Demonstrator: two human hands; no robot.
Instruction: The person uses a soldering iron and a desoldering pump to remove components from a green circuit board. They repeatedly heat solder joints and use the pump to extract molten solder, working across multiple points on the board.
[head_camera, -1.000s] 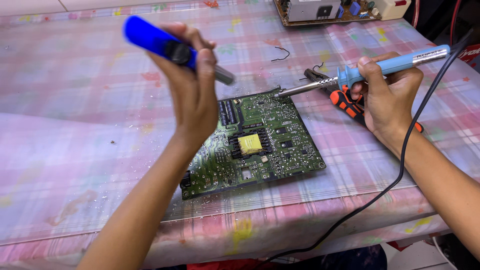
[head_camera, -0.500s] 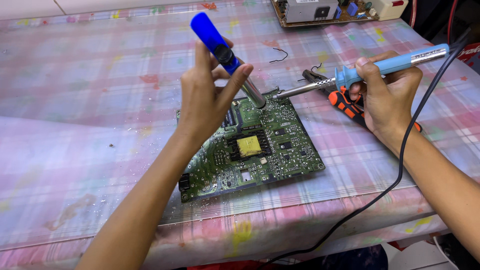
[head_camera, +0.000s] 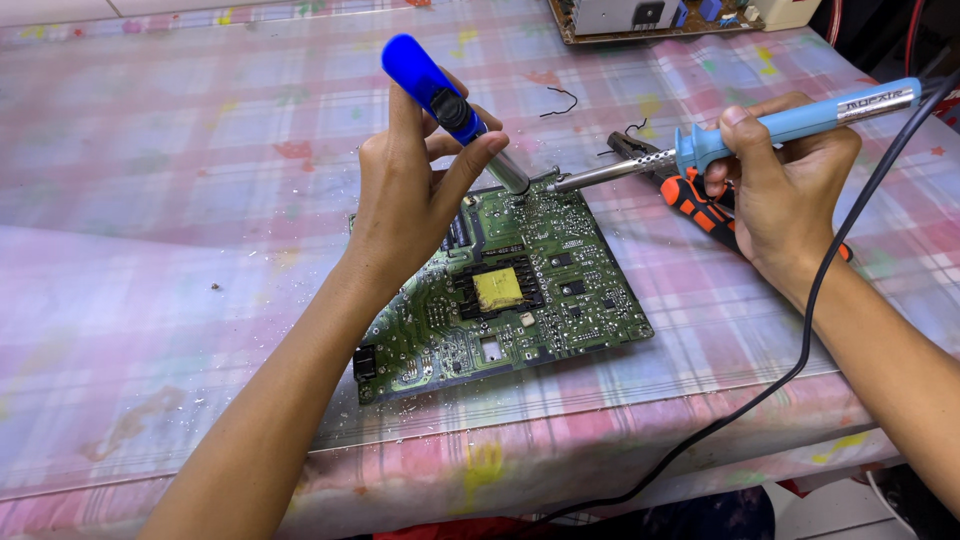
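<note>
left grip: my left hand (head_camera: 405, 205) is closed round the blue pump (head_camera: 447, 105), held tilted, its grey tip down at the board's far edge.
board: the green board (head_camera: 500, 290) lies flat on the worktop (head_camera: 150, 200) near its front edge, a yellow part at its middle.
right grip: my right hand (head_camera: 785, 195) is closed round the light-blue iron (head_camera: 760, 130), its metal tip meeting the pump's tip over the board.
pliers: orange-handled pliers (head_camera: 700, 200) lie under my right hand.
cord: a black cord (head_camera: 800, 360) hangs off the worktop.

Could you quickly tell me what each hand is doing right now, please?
Left hand: closed around the blue desoldering pump, tip at the circuit board.
Right hand: closed around the soldering iron.
</note>
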